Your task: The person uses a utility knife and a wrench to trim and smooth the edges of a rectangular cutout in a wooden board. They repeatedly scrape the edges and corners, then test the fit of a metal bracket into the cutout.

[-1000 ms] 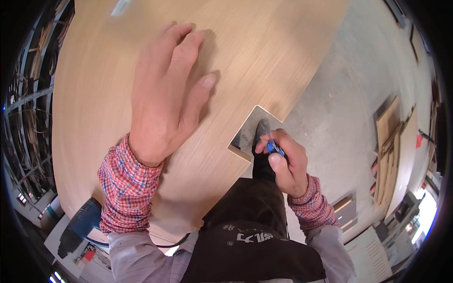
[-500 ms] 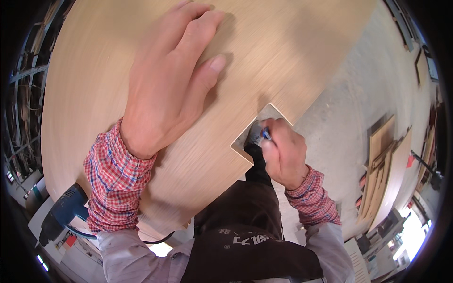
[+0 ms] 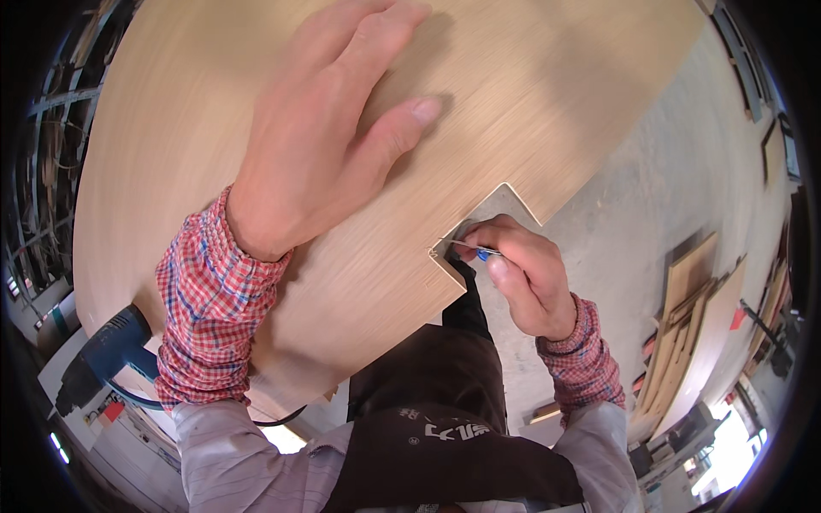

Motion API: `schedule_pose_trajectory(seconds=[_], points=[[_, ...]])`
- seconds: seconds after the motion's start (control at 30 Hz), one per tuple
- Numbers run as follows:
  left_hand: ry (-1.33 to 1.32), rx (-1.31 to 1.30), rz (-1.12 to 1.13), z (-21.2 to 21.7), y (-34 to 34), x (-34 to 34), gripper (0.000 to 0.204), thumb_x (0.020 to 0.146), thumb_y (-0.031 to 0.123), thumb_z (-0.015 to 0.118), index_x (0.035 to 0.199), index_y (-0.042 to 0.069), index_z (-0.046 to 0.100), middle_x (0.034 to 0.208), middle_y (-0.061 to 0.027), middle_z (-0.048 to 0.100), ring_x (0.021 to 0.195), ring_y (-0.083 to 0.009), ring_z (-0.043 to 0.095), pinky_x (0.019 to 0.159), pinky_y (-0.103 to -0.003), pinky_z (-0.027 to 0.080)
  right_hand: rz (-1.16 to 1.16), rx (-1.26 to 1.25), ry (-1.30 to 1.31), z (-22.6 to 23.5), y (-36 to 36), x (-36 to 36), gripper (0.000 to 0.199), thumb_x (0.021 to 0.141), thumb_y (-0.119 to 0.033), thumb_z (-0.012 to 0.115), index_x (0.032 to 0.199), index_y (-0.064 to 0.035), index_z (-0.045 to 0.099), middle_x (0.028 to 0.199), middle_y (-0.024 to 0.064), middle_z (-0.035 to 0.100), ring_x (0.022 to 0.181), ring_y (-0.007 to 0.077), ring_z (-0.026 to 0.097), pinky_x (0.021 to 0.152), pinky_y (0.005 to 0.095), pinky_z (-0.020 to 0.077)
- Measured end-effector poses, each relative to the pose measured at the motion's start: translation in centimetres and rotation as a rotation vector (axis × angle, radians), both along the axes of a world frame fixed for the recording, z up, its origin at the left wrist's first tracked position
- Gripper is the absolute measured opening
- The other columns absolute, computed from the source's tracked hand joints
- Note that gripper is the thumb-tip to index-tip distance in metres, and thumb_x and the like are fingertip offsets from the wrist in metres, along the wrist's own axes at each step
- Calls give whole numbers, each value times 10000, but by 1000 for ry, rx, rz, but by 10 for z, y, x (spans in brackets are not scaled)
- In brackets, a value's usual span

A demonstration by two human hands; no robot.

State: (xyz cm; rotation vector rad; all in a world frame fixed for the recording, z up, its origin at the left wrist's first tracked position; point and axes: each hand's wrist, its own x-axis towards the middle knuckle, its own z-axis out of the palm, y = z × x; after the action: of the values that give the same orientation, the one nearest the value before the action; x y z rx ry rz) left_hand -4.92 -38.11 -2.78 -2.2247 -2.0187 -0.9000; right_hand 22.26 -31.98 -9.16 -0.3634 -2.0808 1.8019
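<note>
A large light wood-grain board (image 3: 376, 282) lies before me, with a squared notch cut into its near right edge. My left hand (image 3: 321, 137) rests on its surface, fingers extended and thumb spread, holding nothing. At the notch, my right hand (image 3: 526, 269) is closed on a slim knife-like tool (image 3: 484, 255) with a blue part and a thin metal tip pointing left. The tip is close to the notch's left inner corner, where a small wood shaving (image 3: 434, 252) clings to the edge. My fingers hide much of the tool, so its exact kind is unclear.
A blue heat-gun-shaped power tool (image 3: 111, 350) with a cable sits left of my left forearm. Wooden panels (image 3: 693, 325) are stacked on the grey floor (image 3: 616, 231) at right. Metal racking (image 3: 60, 111) stands at far left. My dark apron (image 3: 428, 402) is close below the board.
My right hand has shifted slightly right and turned, so the tool's thin metal tip now shows. A shaving has appeared at the notch corner. My left hand appears slightly farther right, still flat.
</note>
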Motion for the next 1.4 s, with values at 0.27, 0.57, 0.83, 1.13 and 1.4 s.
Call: schedule_pose_trajectory(seconds=[0.27, 0.57, 0.83, 1.13, 1.4], points=[[24, -78, 2, 4, -5, -4, 670, 940, 320, 695, 1409, -102, 471, 1331, -364, 529, 1240, -492, 551, 1060, -507, 472, 16, 225, 97, 3, 8, -28, 26, 866, -47, 643, 885, -28, 646, 820, 80, 631, 707, 285, 603, 678, 375, 485], [104, -86, -38, 4, 0, -5, 687, 946, 359, 690, 1397, -112, 476, 1271, -352, 573, 1241, -490, 548, 1051, -510, 478, 144, 558, 202, 1, 28, -22, 94, 788, -121, 707, 828, -74, 636, 783, 48, 590, 639, 247, 551, 596, 351, 451], [-2, -54, -9, 7, -2, -3, 637, 926, 317, 686, 1388, -87, 514, 1355, -323, 519, 1260, -502, 527, 1072, -532, 460, 112, 409, -1, 11, 39, 91, 111, 747, -47, 628, 840, 12, 634, 766, 102, 647, 621, 228, 614, 531, 337, 480], [62, -423, 189, 6, -71, 108, 832, 1034, 592, 396, 1624, 22, 259, 1656, -247, 282, 1526, -474, 264, 1206, -657, 203, -615, -228, -278, 35, 22, 120, 354, 1052, -222, 516, 1306, 24, 501, 787, 87, 609, 661, 140, 561, 609, 278, 456], [-147, -257, -124, 32, -116, 156, 550, 863, 341, 754, 1305, 35, 639, 1450, -180, 547, 1458, -408, 425, 1199, -611, 298, -529, -133, -134, 98, 114, 54, 297, 1056, -231, 558, 1226, 13, 573, 838, 56, 631, 680, 111, 595, 582, 266, 478]])
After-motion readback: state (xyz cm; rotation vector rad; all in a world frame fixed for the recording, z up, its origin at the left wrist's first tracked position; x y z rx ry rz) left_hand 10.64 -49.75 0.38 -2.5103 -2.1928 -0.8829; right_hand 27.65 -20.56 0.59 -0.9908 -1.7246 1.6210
